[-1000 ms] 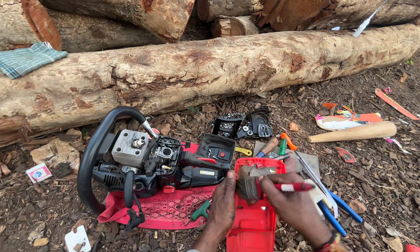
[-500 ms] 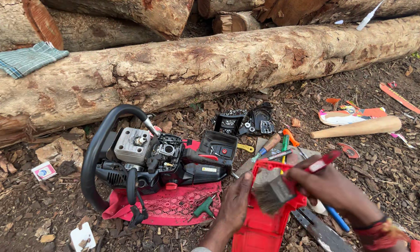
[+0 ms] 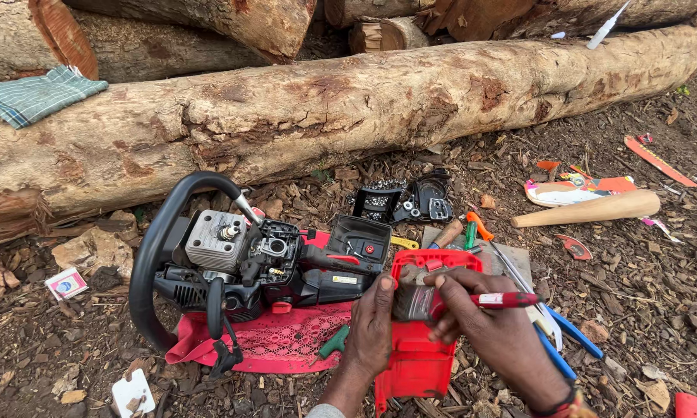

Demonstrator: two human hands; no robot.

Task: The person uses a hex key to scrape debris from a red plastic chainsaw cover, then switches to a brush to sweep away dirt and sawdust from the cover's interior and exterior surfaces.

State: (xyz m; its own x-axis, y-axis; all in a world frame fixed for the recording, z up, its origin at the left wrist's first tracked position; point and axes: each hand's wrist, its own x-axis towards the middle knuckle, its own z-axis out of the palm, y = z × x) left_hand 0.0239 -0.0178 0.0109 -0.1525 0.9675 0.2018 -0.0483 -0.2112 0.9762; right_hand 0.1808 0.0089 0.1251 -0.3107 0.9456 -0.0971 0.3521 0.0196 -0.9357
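We look down at our two bare hands working over a red plastic chainsaw cover that lies on bark-strewn ground. Our left hand is closed on the side of a small grey, dusty cylindrical part, steadying it above the cover. Our right hand curls around the other side of that part and also pinches a red-handled tool, whose handle points away to the right; we cannot see its tip.

Just left of our left hand sits a stripped black and red chainsaw body with its loop handle, resting on a red mesh cloth. Beyond our hands lie a black side cover with chain and a long pale log. To the right of our right hand lie blue-handled tools and, further off, a wooden mallet handle.

The main risk, as we judge it, is a slip: the part is grimy, so the tool could skid into the left fingers, or the part could drop into the wood chips and pick up grit.
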